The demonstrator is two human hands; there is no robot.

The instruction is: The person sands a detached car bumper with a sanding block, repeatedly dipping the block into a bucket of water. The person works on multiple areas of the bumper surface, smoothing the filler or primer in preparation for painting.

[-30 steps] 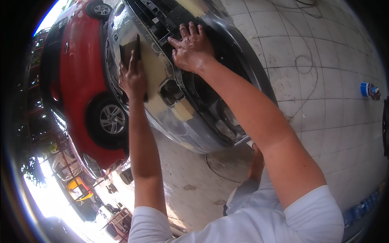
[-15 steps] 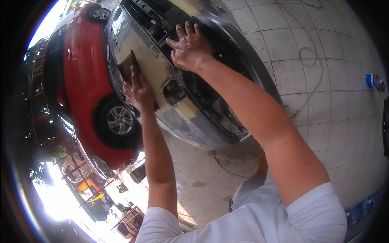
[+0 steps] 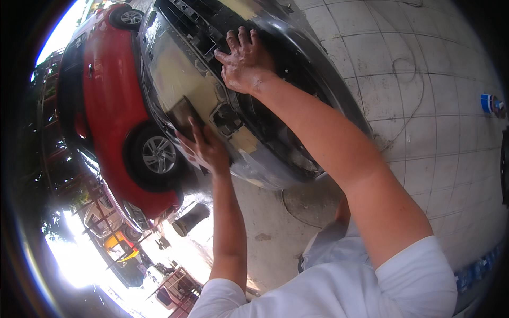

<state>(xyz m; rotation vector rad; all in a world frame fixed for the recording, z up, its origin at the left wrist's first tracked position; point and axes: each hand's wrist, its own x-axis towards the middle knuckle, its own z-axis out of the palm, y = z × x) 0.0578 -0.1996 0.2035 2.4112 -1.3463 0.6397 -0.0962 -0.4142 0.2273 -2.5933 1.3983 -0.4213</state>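
Observation:
A grey car bumper with cream-yellow patches on its surface lies before me. On its left side my left hand presses a dark sheet of sandpaper, fingers stretched and part of the sheet showing beyond them. My right hand rests on the black inner part of the bumper with its fingers spread, holding nothing. Just below the sandpaper's right corner is a cut-out in the bumper. My left palm's underside is hidden.
A red car stands close on the left, its wheel near my left hand. A dark cylindrical container lies near my left forearm. A cable runs over the tiled floor, with a blue and white can at far right.
My left hand and the sandpaper have slid toward me and to the right along the bumper. My right hand stays almost in the same place.

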